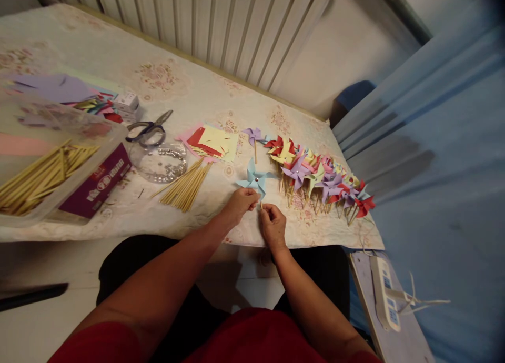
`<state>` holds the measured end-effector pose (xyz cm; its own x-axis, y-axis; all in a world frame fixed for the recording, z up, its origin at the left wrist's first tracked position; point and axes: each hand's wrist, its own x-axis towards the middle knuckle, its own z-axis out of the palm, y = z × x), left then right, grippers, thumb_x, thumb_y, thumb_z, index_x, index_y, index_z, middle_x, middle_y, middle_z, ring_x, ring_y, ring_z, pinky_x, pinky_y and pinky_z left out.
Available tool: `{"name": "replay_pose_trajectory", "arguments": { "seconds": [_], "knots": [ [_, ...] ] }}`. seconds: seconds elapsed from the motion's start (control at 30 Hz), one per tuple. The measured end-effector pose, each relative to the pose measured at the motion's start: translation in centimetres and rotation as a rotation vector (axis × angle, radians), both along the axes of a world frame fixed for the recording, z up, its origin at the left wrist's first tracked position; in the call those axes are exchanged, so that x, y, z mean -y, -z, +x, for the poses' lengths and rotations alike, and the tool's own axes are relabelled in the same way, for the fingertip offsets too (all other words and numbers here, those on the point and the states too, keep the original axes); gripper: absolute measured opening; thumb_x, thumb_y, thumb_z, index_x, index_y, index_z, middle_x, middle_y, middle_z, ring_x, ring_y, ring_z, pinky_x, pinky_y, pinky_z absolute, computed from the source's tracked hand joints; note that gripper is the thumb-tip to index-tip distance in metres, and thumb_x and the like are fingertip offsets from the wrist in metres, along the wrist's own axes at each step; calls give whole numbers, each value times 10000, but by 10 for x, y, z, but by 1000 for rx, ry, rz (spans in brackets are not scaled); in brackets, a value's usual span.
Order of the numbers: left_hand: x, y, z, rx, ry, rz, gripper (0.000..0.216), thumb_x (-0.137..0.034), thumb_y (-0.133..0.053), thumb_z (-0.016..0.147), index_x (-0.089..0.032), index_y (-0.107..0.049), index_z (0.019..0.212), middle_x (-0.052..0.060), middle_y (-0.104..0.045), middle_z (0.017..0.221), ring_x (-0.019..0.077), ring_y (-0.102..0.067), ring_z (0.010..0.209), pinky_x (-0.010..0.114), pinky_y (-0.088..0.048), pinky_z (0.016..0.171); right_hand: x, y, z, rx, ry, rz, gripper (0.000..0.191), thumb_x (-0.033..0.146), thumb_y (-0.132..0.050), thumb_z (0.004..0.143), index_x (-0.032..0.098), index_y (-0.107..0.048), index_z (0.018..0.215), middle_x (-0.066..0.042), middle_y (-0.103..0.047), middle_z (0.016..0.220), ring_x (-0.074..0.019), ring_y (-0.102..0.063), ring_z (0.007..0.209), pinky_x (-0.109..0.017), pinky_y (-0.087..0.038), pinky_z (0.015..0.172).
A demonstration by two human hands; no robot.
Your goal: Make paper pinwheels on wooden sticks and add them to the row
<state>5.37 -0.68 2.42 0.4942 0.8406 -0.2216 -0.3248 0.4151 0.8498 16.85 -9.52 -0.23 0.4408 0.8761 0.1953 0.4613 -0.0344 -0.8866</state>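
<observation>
A light blue paper pinwheel [252,179] with a bead at its centre lies on the patterned cloth, its wooden stick running down toward me. My left hand [241,203] is closed in a pinch on the stick just below the blue paper. My right hand [272,226] is pinched shut on the stick's lower end, close beside the left. A row of finished pinwheels [315,176] in red, yellow, purple and green lies just to the right. One purple pinwheel [252,137] lies apart behind the blue one.
A loose bundle of wooden sticks [185,187] lies left of my hands. Behind it are a clear dish of beads [160,163], scissors [150,129], cut paper squares [211,142], and a plastic box of sticks [39,176]. A power strip [384,292] sits at the lower right.
</observation>
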Motion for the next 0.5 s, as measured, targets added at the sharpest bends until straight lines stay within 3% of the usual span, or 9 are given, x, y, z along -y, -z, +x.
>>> {"name": "replay_pose_trajectory", "arguments": {
  "seconds": [0.33, 0.5],
  "knots": [
    [4, -4, -8, -94, -30, -32, 105, -183, -589, 700, -161, -494, 660, -40, -507, 582, 61, -454, 486, 195, -346, 492, -1, 0, 1, 8, 10, 17, 179, 291, -554, 812, 170, -675, 862, -2, -612, 725, -136, -508, 621, -254, -421, 605],
    [8, -2, -19, -312, -78, 157, 70, -204, -545, 743, -177, -504, 692, -32, -525, 602, 94, -482, 510, 220, -370, 498, -2, 0, 0, 30, 12, 25, 175, 284, -541, 814, 172, -672, 851, 0, -613, 712, -140, -517, 626, -251, -418, 607]
  ]
}}
